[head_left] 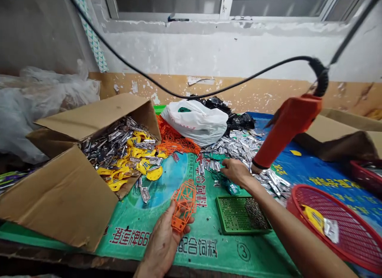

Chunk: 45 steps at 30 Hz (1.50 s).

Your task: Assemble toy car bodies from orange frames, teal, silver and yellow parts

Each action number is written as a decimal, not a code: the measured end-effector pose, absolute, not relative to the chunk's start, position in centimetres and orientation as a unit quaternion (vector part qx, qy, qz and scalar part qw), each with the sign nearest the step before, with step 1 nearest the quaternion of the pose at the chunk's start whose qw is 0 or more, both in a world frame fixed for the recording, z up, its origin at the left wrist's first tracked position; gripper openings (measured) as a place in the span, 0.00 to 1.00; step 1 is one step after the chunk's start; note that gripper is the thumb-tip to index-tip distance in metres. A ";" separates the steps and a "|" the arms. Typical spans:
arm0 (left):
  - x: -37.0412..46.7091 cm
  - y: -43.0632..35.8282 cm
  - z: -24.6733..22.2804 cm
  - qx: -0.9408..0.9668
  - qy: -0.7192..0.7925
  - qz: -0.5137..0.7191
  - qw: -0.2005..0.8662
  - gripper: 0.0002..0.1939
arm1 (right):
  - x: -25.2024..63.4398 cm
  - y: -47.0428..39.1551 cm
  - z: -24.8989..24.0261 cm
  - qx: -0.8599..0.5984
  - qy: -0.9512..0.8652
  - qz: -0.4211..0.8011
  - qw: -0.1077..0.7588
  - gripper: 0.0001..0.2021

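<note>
Orange plastic lattice piece (183, 208), one, in the left hand (164, 236), above the green printed sheet (205, 224) on the table (71, 260).
Grip of the left hand: closed about the piece's solid lower end, lattice upward. Right hand (237, 172): over dark green pieces (233, 189) beside a spread of silver metal pieces (240, 144); whether its grip holds any, cannot tell. Nearer: green tray (222, 226), small metal parts (256, 214) gathered at its right end. Farther right: red plastic basket (294, 208), yellow and silver pieces inside. Above: red electric screwdriver (286, 130), hanging from a black cable (143, 74). Left: open cardboard box (64, 202), yellow and silver pieces spilling out. Behind: orange lattice heap (179, 145), touching a white plastic bag (198, 124).
</note>
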State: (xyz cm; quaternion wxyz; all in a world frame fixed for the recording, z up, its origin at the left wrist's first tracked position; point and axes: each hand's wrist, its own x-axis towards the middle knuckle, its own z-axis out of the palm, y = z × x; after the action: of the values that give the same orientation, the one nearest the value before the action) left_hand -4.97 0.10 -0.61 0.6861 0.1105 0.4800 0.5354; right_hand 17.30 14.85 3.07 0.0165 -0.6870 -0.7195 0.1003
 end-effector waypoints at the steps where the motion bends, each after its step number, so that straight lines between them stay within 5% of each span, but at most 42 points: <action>1: -4.9 0.1 -0.6 0.106 0.476 0.537 0.688 0.10 | 17.6 14.6 2.9 -0.687 -0.720 0.098 0.004 0.14; 11: -4.3 -0.2 -0.6 0.074 0.387 0.538 0.745 0.07 | 18.5 13.9 0.1 -0.677 -0.731 0.084 0.000 0.11; 22: -3.4 -0.2 -0.7 0.104 0.346 0.525 0.771 0.09 | 17.8 11.8 0.6 -0.613 -0.725 0.148 0.275 0.10; 26: -3.2 -0.1 -0.7 0.093 0.330 0.527 0.778 0.09 | 15.7 9.2 1.3 -0.585 -0.692 0.228 0.357 0.19; 31: -3.1 0.0 -0.9 0.084 0.293 0.544 0.782 0.11 | 12.5 4.9 1.8 -0.506 -0.578 0.472 0.432 0.26; 38: -3.1 0.0 -0.7 0.073 0.242 0.570 0.782 0.10 | 12.0 2.9 1.1 -0.441 -0.719 0.426 0.327 0.18; 45: -2.7 -0.1 -0.8 0.011 0.296 0.541 0.787 0.09 | 12.8 2.8 2.2 -0.408 -0.825 0.344 0.188 0.27</action>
State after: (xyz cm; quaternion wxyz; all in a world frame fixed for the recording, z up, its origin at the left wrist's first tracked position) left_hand -2.70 -0.05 -0.76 0.7874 0.0113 0.2956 0.5408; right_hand 12.81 2.78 2.21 0.1879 -0.4075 -0.8247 0.3443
